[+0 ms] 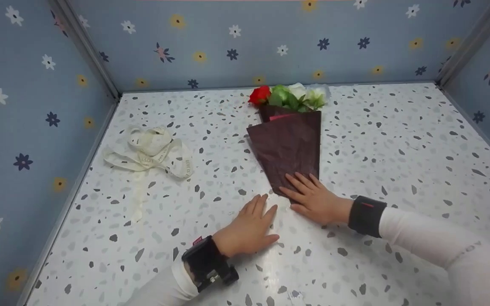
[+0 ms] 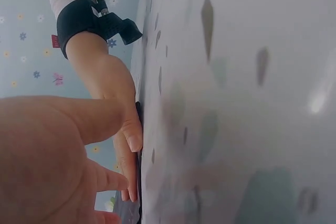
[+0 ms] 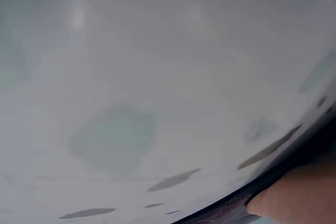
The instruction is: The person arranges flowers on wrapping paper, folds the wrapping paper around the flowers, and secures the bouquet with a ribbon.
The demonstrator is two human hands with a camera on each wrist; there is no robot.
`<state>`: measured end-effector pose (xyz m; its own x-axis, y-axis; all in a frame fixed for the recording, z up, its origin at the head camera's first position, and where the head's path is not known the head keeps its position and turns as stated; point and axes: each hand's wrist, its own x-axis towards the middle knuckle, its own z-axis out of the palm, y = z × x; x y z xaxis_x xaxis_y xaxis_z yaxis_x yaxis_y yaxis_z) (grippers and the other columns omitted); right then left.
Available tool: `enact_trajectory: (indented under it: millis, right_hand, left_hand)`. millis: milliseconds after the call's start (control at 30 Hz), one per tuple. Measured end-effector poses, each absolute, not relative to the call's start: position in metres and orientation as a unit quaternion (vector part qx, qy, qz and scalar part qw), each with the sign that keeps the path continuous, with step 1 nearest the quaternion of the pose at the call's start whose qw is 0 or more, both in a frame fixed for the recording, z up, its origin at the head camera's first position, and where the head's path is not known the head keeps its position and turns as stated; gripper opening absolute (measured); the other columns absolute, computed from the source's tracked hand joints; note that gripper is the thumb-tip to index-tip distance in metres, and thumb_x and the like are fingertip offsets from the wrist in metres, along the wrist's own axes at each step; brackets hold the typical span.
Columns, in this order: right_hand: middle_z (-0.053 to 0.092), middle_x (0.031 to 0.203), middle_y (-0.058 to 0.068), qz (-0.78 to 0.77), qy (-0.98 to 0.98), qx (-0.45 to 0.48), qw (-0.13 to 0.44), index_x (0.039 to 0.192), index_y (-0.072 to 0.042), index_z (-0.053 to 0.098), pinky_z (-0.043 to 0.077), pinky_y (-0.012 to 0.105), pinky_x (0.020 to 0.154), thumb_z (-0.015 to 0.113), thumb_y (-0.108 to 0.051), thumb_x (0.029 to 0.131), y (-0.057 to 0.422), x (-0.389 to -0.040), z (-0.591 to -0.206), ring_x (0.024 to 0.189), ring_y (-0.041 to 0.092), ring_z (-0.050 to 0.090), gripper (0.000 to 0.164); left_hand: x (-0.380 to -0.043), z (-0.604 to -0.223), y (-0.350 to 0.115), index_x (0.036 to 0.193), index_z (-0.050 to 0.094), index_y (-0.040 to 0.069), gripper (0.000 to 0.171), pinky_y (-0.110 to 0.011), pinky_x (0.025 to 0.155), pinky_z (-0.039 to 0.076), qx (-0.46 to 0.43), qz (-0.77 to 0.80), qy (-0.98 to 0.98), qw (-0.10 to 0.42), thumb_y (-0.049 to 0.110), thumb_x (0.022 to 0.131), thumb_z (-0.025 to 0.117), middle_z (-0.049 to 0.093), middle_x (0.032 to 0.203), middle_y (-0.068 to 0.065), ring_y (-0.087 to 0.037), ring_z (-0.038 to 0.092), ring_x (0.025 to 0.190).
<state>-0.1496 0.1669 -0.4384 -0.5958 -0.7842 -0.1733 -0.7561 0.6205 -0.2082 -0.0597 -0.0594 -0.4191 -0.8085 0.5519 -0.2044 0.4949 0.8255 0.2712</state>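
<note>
A bouquet wrapped in dark maroon paper lies on the table, its red, green and white flowers toward the back wall. On the lower, narrow end of the wrap rests my right hand, palm down with fingers straight and spread. My left hand lies flat on the tabletop just left of that end, fingers extended and holding nothing. The left wrist view shows the right hand beyond the left thumb. In the right wrist view only part of the right hand shows, beside the wrap's dark edge.
A loosely heaped cream ribbon with printed lettering lies on the left of the speckled table, one tail hanging toward the front. Blue flower-patterned panels stand at the back and both sides.
</note>
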Motion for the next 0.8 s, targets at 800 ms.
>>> enact_trajectory:
  millis: [800]
  right_hand:
    - [0.007,0.154,0.025,-0.082,0.946,-0.273,0.156,0.148,0.000,0.022,0.000,0.063,0.107,0.034,-0.038,0.102,0.248,-0.195,-0.425,0.140,0.044,0.002,0.061]
  left_hand:
    - [-0.069,-0.421,-0.054,0.147,0.032,0.007,0.088,-0.048,0.109,0.025,0.264,0.056,0.949,0.160,0.053,0.081,0.066,0.024,0.150,-0.023,-0.039,0.024,0.138]
